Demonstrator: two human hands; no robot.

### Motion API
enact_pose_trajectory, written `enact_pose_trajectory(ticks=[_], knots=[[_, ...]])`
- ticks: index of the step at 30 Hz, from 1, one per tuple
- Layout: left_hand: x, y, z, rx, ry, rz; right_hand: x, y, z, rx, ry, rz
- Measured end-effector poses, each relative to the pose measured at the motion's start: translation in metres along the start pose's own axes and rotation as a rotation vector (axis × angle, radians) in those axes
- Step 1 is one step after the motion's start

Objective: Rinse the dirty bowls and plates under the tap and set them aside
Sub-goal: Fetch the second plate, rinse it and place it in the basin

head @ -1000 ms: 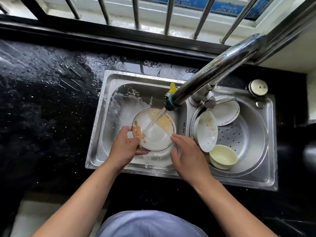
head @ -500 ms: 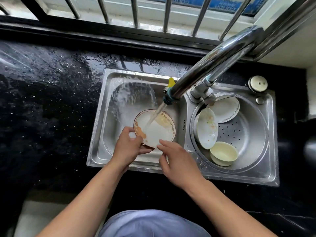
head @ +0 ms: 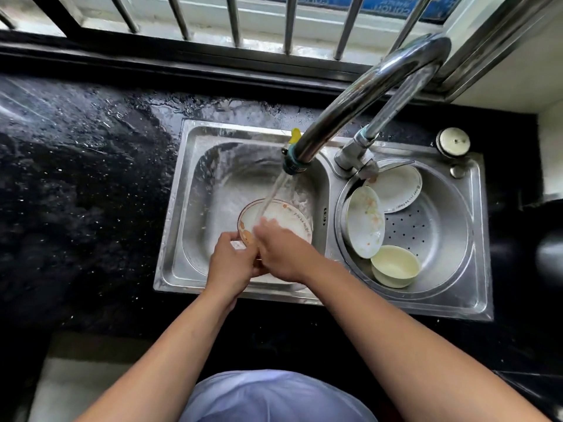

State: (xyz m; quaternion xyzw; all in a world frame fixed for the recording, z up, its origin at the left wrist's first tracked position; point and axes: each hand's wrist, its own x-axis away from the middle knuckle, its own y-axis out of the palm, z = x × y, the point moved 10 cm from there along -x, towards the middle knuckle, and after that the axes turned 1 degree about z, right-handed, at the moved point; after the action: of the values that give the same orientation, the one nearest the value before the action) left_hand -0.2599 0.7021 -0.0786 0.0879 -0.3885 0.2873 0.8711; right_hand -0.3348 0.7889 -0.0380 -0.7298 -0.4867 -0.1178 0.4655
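Note:
A white plate [head: 288,219] with a brown rim and orange smears is held tilted in the left basin, under the running stream from the tap [head: 350,105]. My left hand [head: 231,263] grips its near-left edge. My right hand [head: 281,251] lies flat on the plate's face, fingers spread in the water. In the right basin a stained white plate [head: 365,222] leans on edge, another white plate [head: 399,188] lies behind it, and a pale yellow bowl [head: 394,266] sits at the front.
The steel double sink [head: 475,300] is set in a wet black counter [head: 76,184]. The right basin is a perforated strainer. A round steel cap [head: 453,141] sits at the sink's back right corner. Window bars [head: 234,19] run behind.
My right hand has moved from the plate's right edge onto its face. The plate has shifted nearer to me under the stream, and much of the yellow residue has gone.

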Motion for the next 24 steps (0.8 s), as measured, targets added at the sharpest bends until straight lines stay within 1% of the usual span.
enact_pose_trajectory(ticks=[2,4,5,7,9,11,12,13,14,15,16,17,18,20,21,24], knots=[[0.0,-0.003,-0.003,0.02,-0.007,0.016,0.017,0.003,-0.005,-0.073,-0.056,-0.047],[-0.001,-0.003,-0.008,0.042,-0.033,0.001,0.038,-0.007,0.018,-0.148,0.001,-0.005],[-0.001,-0.004,-0.01,0.04,-0.042,-0.002,0.049,-0.02,0.035,-0.166,0.051,0.064],[-0.001,-0.005,-0.01,0.032,-0.046,-0.001,0.069,-0.061,0.083,-0.193,0.206,0.279],[0.0,-0.004,-0.009,0.041,-0.046,0.003,0.089,-0.107,0.148,-0.261,0.464,0.519],[0.0,-0.004,-0.008,0.04,-0.048,0.008,0.101,-0.143,0.206,-0.455,0.667,0.701],[0.001,-0.004,-0.009,0.036,-0.052,0.011,0.1,-0.152,0.226,-0.622,0.725,0.747],[0.001,-0.004,-0.01,0.033,-0.058,0.013,0.093,-0.158,0.237,-0.808,0.743,0.762],[0.002,-0.004,-0.01,0.034,-0.062,0.012,0.08,-0.163,0.242,-0.97,0.708,0.767],[0.003,-0.004,-0.01,0.036,-0.063,0.013,0.065,-0.172,0.241,-1.073,0.634,0.761],[0.004,-0.004,-0.01,0.037,-0.065,0.014,0.049,-0.181,0.236,-1.126,0.549,0.754],[0.005,-0.004,-0.011,0.039,-0.066,0.016,0.038,-0.187,0.229,-1.14,0.495,0.736],[0.006,-0.004,-0.011,0.043,-0.068,0.015,0.031,-0.189,0.225,-1.122,0.478,0.717],[0.007,-0.003,-0.013,0.052,-0.071,0.008,0.037,-0.185,0.223,-1.017,0.49,0.717],[0.007,-0.002,-0.014,0.053,-0.071,0.004,0.044,-0.179,0.222,-0.949,0.491,0.713],[0.009,0.0,-0.016,0.093,-0.096,-0.028,0.068,-0.136,0.211,-0.835,0.458,0.63]])
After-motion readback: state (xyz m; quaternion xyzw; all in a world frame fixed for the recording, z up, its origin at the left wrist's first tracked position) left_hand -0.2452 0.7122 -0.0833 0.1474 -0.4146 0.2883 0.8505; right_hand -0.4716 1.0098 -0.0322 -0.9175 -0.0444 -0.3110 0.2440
